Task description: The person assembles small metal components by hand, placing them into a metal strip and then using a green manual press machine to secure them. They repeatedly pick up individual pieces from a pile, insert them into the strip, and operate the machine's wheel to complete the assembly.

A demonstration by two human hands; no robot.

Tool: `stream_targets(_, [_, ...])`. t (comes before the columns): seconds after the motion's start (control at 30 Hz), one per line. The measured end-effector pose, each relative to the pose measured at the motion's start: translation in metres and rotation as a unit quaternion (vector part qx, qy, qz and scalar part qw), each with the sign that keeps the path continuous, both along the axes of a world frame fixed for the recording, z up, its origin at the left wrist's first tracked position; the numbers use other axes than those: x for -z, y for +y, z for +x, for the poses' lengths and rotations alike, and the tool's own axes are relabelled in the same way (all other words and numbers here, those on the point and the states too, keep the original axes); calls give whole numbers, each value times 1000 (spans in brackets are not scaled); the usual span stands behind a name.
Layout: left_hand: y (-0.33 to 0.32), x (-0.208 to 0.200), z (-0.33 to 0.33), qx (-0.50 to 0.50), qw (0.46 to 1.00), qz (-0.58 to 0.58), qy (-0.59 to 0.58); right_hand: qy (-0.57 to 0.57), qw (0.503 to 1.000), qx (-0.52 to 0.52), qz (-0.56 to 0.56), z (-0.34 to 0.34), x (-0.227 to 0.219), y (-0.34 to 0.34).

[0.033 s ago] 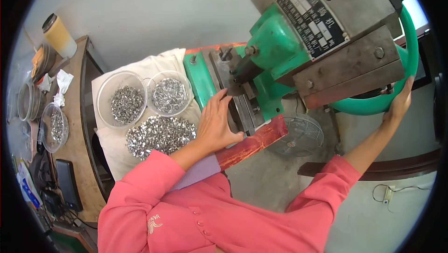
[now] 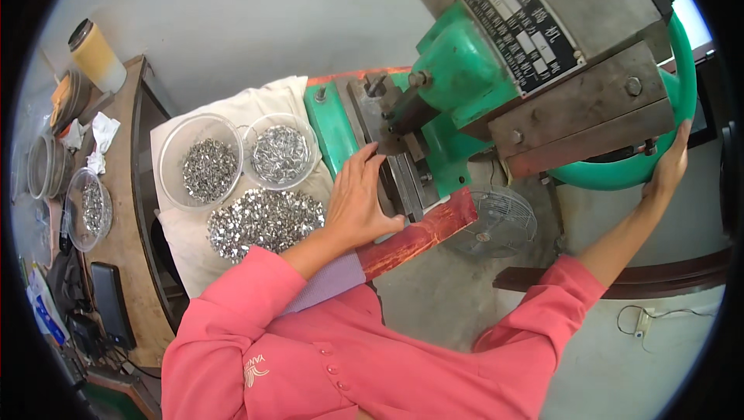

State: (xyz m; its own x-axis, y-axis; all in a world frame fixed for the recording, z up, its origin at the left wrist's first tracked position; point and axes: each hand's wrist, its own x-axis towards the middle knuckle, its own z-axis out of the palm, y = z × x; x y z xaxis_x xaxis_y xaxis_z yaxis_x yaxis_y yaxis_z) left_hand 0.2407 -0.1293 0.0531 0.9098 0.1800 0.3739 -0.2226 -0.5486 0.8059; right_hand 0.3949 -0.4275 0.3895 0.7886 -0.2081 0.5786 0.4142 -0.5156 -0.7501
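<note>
A green hand press (image 2: 473,60) with a grey steel head stands at the upper right. My left hand (image 2: 358,199) is at the steel tooling (image 2: 404,180) on its base. Its fingertips are at the tooling's left side, below the ram, while its thumb lies apart near the front end. Whether a small part sits under the fingertips cannot be made out. With my right arm stretched out, my right hand (image 2: 670,163) grips the rim of the press's green handwheel (image 2: 620,177). Left of my left hand lies a heap of small shiny metal parts (image 2: 267,222).
Two clear tubs, one of small metal pieces (image 2: 209,170) and one of longer ones (image 2: 280,154), stand on a pale cloth (image 2: 177,246). A worn red board edge (image 2: 418,235) runs before the press. A floor fan (image 2: 496,222) stands below. Leftward is a wooden table (image 2: 143,288).
My right hand has shifted very slightly up and to the right with the handwheel rim. The left hand stays at the tooling.
</note>
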Motion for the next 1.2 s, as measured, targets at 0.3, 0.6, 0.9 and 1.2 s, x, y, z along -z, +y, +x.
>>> stream_targets(0.3, [12,-2,30,-33,999,21,5,45,993,60,-94,38,-65,-10])
stream_targets(0.6, [24,1,53,-60,998,22,1,1,990,57,-127,55,-79,-35])
stream_targets(0.9, [28,7,53,-65,998,19,-8,-69,974,-29,-213,18,-40,9])
stream_targets(1.2, [28,5,60,-78,997,19,-12,-58,975,-42,-209,27,-53,0])
